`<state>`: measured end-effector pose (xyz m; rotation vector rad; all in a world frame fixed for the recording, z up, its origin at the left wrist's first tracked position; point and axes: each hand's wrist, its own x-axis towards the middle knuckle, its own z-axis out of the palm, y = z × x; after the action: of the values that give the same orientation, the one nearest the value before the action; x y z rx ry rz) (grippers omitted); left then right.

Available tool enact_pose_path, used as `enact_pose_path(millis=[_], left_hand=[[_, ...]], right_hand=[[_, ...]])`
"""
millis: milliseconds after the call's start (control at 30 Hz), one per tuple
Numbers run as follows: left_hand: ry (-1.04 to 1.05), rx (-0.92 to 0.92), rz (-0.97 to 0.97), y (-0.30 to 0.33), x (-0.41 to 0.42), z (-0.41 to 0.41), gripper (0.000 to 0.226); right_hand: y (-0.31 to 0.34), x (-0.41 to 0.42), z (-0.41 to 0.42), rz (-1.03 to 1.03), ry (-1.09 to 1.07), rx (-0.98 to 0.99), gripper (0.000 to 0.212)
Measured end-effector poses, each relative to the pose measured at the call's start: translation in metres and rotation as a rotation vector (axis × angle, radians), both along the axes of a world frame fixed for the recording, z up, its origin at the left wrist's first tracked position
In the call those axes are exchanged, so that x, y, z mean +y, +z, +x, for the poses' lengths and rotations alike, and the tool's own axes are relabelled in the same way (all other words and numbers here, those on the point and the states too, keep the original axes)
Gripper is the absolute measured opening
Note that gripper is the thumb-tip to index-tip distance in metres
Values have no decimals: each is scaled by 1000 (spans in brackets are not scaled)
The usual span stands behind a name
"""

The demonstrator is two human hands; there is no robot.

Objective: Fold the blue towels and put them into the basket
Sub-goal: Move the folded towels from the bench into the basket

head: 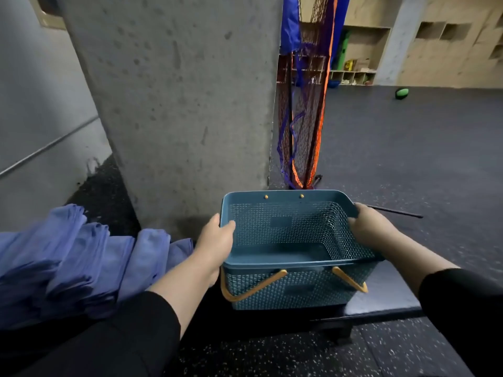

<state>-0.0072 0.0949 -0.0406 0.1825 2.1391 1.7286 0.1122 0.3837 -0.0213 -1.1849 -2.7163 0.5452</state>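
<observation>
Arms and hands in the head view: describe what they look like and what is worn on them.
Both arms wear black sleeves, the left sleeve and the right sleeve pushed up so the forearms are bare. The left hand and right hand are bare too: no gloves, and no rings, watch or markings that I can see. Fingers are partly hidden.

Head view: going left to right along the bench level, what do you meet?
Blue towels → left hand → basket → right hand, both hands gripping the basket's rim.
</observation>
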Motion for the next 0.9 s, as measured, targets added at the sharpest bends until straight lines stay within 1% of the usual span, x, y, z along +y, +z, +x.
enact_pose_path(millis=[33, 67, 100, 133, 167, 233, 300, 333, 400, 467, 533, 600, 667, 700, 767, 900], left_hand=[[-13, 44, -36, 1, -3, -1, 39], [0, 113, -76, 4, -8, -3, 50], [27, 192, -84, 7, -17, -8, 53], [49, 268, -70, 10, -28, -14, 50], [71, 319, -63, 12, -45, -21, 43], [146, 384, -70, 13, -81, -36, 29], [234, 418, -57, 10, -120, -48, 19], [277, 415, -43, 9, -138, -53, 21], [333, 402, -29, 10, -166, -59, 24], [352, 433, -65, 14, -183, -59, 23], [319, 429, -109, 13, -196, -57, 20], [242, 399, -175, 6, -207, -55, 18], [160, 389, -269, -1, -214, -55, 18], [136, 396, -317, -3, -216, -56, 20], [121, 418, -378, -7, -220, -59, 23], [123, 437, -384, -12, -223, -65, 18]], right_hand=[[6, -2, 1, 89, -22, 2, 41], [15, -9, 2, 179, -30, 65, 48], [27, -22, -1, 239, 10, 202, 51], [41, -40, -8, 257, 87, 362, 49], [55, -64, -17, 239, 175, 500, 44], [77, -120, -36, 147, 310, 659, 32], [86, -184, -59, 22, 428, 700, 23], [84, -213, -71, -43, 487, 697, 20], [66, -263, -101, -164, 587, 637, 20], [34, -298, -129, -217, 630, 466, 22], [-6, -320, -152, -243, 596, 232, 29], [-45, -333, -168, -265, 548, 13, 41], [-72, -341, -177, -266, 507, -116, 47], [-79, -344, -180, -270, 484, -138, 49], [-86, -352, -184, -270, 440, -117, 50], [-85, -364, -192, -275, 437, -100, 43]])
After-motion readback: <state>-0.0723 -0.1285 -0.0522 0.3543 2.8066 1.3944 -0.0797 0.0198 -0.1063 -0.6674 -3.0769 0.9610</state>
